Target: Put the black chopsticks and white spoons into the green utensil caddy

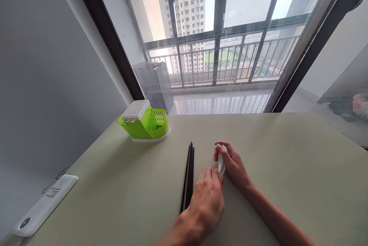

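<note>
My right hand (232,163) is curled around a small white spoon-like object (221,162) lying on the pale green table (287,169). My left hand (207,200) rests beside it, fingers pinched at the near end of the same white object. Several black chopsticks (188,177) lie side by side just left of my left hand, pointing away from me. A green and white cutlery holder (145,121) stands at the far left of the table, apart from both hands.
A white power strip (43,207) lies at the table's left edge. A grey wall is on the left. Large windows with a balcony railing (218,61) stand beyond the table's far edge.
</note>
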### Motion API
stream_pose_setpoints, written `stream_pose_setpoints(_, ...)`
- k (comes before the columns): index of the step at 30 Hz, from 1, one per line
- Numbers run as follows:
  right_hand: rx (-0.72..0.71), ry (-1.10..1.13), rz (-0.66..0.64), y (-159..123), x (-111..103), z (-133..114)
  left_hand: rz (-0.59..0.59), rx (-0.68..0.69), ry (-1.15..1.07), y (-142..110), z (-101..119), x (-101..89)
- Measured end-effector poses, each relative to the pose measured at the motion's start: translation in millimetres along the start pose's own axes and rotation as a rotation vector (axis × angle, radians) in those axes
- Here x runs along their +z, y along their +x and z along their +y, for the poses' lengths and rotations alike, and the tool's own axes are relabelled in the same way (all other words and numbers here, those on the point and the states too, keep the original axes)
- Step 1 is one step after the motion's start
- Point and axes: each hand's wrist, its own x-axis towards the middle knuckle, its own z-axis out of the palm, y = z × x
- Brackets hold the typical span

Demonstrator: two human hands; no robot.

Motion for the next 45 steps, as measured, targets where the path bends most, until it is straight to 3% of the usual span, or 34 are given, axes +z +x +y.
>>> stream_pose_setpoints(7,0.058,0.004,0.058,0.2,2.5,4.0,-0.100,-0.073,0.049,5.9,12.1,3.8)
stream_pose_setpoints(14,-0.070,-0.202,0.021,-0.9,0.4,8.3,-0.127,-0.114,0.111,5.3,17.5,4.4)
stream_pose_setpoints(22,-0.145,-0.259,-0.031,5.8,-3.7,18.2,-0.162,0.001,0.167,4.7,16.5,-9.2)
stream_pose_setpoints(27,-0.138,-0.259,-0.150,8.7,-9.9,15.6,-0.093,0.053,0.202,4.3,13.2,-7.1)
stream_pose_setpoints(31,-0.135,-0.256,-0.174,8.0,-12.6,13.4,0.163,0.057,0.193,8.8,-5.8,-8.5)
stream_pose_setpoints(34,-0.143,-0.296,-0.175,6.4,-12.5,13.3,0.350,0.084,0.227,18.7,-33.3,-8.2)
stream_pose_setpoints(36,-0.145,-0.322,-0.185,5.2,-12.1,13.2,0.416,0.090,0.250,29.3,-53.1,-8.7)
stream_pose_setpoints(39,-0.144,-0.345,-0.213,3.7,-11.5,11.7,0.445,0.087,0.234,49.5,-78.4,-13.1)
stream_pose_setpoints(45,-0.168,-0.366,-0.205,3.5,-10.4,6.0,0.344,0.130,0.079,77.8,-108.7,-20.5)
